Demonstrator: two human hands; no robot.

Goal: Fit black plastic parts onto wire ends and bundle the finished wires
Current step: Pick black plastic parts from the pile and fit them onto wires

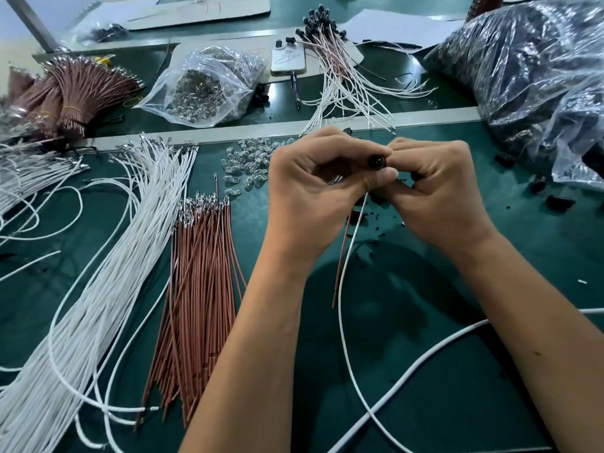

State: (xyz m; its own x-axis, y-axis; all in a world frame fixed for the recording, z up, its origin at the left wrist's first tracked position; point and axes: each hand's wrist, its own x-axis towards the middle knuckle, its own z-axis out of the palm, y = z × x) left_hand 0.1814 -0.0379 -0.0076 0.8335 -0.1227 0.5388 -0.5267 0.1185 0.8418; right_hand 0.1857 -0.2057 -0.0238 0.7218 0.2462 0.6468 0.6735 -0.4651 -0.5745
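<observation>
Both hands meet above the middle of the green table. My left hand (313, 188) pinches a small round black plastic part (376, 161) between thumb and fingers. My right hand (438, 188) has its fingers curled against the same part from the right. A thin white wire (341, 308) and a short brown wire (342, 256) hang down from between the hands; their upper ends are hidden by the fingers. Finished wires with black parts (330, 50) lie in a loose pile at the back centre.
Loose brown wires (202, 282) and white wires (108, 276) lie at the left. Small clear bulbs (248, 161) are scattered ahead, beside a clear bag (209, 86) of them. A large plastic bag (536, 70) of black parts fills the right. A phone (288, 57) lies at the back.
</observation>
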